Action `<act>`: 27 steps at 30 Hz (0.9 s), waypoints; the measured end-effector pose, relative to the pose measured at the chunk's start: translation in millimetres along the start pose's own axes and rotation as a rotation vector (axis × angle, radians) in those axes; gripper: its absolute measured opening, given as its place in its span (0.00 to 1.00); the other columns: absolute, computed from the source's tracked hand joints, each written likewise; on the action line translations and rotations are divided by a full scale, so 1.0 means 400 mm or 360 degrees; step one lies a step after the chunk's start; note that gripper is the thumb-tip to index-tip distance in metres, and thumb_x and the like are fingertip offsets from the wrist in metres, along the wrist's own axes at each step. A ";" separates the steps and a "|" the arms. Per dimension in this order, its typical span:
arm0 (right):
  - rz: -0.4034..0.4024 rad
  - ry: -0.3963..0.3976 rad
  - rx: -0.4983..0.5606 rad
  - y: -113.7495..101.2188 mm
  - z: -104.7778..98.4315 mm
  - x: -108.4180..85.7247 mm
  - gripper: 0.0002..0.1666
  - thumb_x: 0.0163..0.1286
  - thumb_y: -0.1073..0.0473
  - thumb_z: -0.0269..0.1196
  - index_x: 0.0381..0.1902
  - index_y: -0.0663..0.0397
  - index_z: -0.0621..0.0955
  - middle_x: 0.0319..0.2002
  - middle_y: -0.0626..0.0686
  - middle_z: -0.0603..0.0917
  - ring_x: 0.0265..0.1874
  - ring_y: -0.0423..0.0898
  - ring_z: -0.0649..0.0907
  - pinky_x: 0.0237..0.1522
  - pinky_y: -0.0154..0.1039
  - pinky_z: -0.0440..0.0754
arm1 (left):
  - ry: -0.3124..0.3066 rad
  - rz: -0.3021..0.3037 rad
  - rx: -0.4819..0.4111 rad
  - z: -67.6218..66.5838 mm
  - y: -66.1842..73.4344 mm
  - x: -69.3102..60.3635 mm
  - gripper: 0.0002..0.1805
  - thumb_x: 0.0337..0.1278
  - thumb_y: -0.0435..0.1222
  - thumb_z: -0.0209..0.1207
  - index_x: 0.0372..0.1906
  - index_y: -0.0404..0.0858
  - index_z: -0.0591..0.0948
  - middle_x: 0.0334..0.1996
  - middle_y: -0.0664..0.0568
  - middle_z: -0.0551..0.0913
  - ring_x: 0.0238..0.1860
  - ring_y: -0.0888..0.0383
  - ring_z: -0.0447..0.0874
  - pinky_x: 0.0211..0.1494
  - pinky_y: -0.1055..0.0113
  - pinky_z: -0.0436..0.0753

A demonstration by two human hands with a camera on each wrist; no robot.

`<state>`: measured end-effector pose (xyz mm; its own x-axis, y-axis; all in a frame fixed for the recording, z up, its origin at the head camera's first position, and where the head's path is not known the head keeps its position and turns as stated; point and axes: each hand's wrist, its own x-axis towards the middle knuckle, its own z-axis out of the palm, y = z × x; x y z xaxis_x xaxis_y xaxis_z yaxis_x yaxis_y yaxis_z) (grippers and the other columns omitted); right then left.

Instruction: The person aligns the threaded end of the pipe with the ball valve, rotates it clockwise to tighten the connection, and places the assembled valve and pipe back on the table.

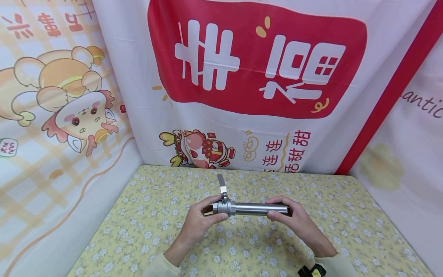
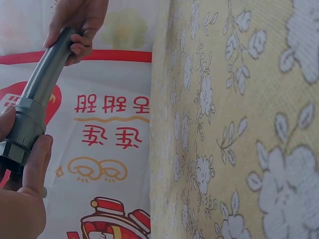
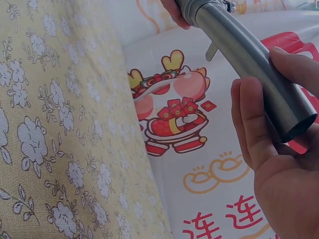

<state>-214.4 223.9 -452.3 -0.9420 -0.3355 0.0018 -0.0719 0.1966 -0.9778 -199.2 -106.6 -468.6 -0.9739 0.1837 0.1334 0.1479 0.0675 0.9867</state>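
Note:
A steel ball valve (image 1: 224, 208) with a flat lever handle (image 1: 222, 184) is joined to a smooth metal pipe (image 1: 257, 209). My left hand (image 1: 202, 221) grips the valve body at the left end, thumb in front and fingers behind. Around the pipe's right end, my right hand (image 1: 294, 219) curls its thumb and fingers. The right wrist view shows the pipe's open round end (image 3: 299, 127) beside the palm. In the left wrist view, the hex end (image 2: 12, 153) of the valve sits between thumb and fingers. The lever points away from me.
Both hands are above a table with a yellow flowered cloth (image 1: 145, 231). A white printed curtain (image 1: 131, 77) hangs behind it, with more printed cloth at the left (image 1: 31, 154) and right (image 1: 398, 154). A black strap with a small device (image 1: 312, 271) is on the right wrist.

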 end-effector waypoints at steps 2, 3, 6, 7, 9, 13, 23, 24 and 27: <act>-0.0004 0.0005 0.0001 0.002 -0.001 0.001 0.24 0.79 0.54 0.71 0.66 0.60 0.81 0.64 0.62 0.81 0.50 0.52 0.90 0.51 0.44 0.93 | -0.0001 0.0000 -0.0003 0.000 0.000 0.000 0.32 0.61 0.37 0.78 0.71 0.44 0.84 0.67 0.38 0.84 0.55 0.48 0.87 0.49 0.66 0.92; -0.0006 0.0008 -0.0001 0.003 -0.001 0.001 0.24 0.79 0.54 0.71 0.65 0.60 0.82 0.63 0.62 0.82 0.51 0.52 0.90 0.52 0.44 0.93 | -0.0001 0.0001 -0.0003 0.001 -0.001 0.000 0.32 0.61 0.37 0.78 0.71 0.44 0.85 0.66 0.38 0.84 0.55 0.48 0.87 0.49 0.66 0.92; -0.0013 0.0022 -0.0005 0.005 -0.001 0.002 0.24 0.78 0.54 0.71 0.65 0.60 0.83 0.64 0.62 0.82 0.50 0.51 0.90 0.52 0.45 0.93 | -0.0005 0.0005 -0.0002 0.001 -0.001 0.001 0.31 0.61 0.36 0.78 0.70 0.43 0.85 0.66 0.38 0.84 0.55 0.48 0.87 0.48 0.66 0.92; -0.0019 0.0027 -0.0009 0.005 -0.001 0.002 0.23 0.78 0.54 0.71 0.64 0.60 0.83 0.64 0.63 0.82 0.50 0.50 0.90 0.52 0.45 0.93 | -0.0006 0.0008 -0.0003 0.001 -0.001 0.001 0.31 0.61 0.36 0.78 0.70 0.43 0.85 0.66 0.38 0.84 0.55 0.48 0.87 0.48 0.66 0.92; -0.0032 0.0034 -0.0012 0.004 -0.001 0.003 0.23 0.78 0.55 0.71 0.64 0.60 0.84 0.65 0.64 0.81 0.50 0.49 0.91 0.52 0.44 0.93 | -0.0007 0.0015 0.0001 0.001 -0.001 0.001 0.31 0.61 0.36 0.78 0.70 0.43 0.85 0.66 0.38 0.84 0.54 0.47 0.87 0.48 0.66 0.92; -0.0054 0.0040 -0.0023 0.002 0.000 0.004 0.23 0.78 0.55 0.71 0.64 0.59 0.83 0.65 0.65 0.81 0.49 0.49 0.90 0.52 0.46 0.93 | -0.0002 0.0021 0.0011 0.002 -0.001 0.001 0.31 0.61 0.36 0.78 0.70 0.44 0.85 0.66 0.38 0.85 0.54 0.47 0.87 0.48 0.66 0.92; -0.0135 -0.0032 0.0004 0.010 -0.002 0.006 0.26 0.74 0.62 0.73 0.65 0.65 0.79 0.68 0.67 0.76 0.49 0.49 0.89 0.45 0.43 0.93 | 0.0017 0.0004 0.0017 0.002 0.000 0.002 0.31 0.61 0.37 0.78 0.70 0.44 0.85 0.67 0.39 0.84 0.54 0.48 0.87 0.48 0.66 0.92; -0.0149 -0.0045 -0.0002 0.011 -0.003 0.006 0.27 0.74 0.63 0.73 0.66 0.65 0.78 0.68 0.67 0.75 0.50 0.50 0.89 0.45 0.43 0.93 | 0.0018 0.0003 0.0017 0.002 0.001 0.002 0.31 0.61 0.37 0.78 0.70 0.44 0.85 0.67 0.39 0.84 0.54 0.48 0.87 0.48 0.66 0.92; -0.0171 -0.0069 -0.0021 0.013 -0.004 0.007 0.27 0.74 0.63 0.73 0.66 0.65 0.77 0.66 0.64 0.77 0.51 0.54 0.89 0.45 0.42 0.93 | 0.0017 0.0000 0.0012 0.002 0.001 0.002 0.32 0.61 0.37 0.78 0.70 0.44 0.85 0.67 0.39 0.84 0.55 0.48 0.87 0.48 0.66 0.92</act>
<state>-217.8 225.3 -457.1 -0.9135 -0.3951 0.0973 -0.1764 0.1693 -0.9697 -200.0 -105.7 -468.1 -0.9757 0.1734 0.1341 0.1488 0.0747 0.9861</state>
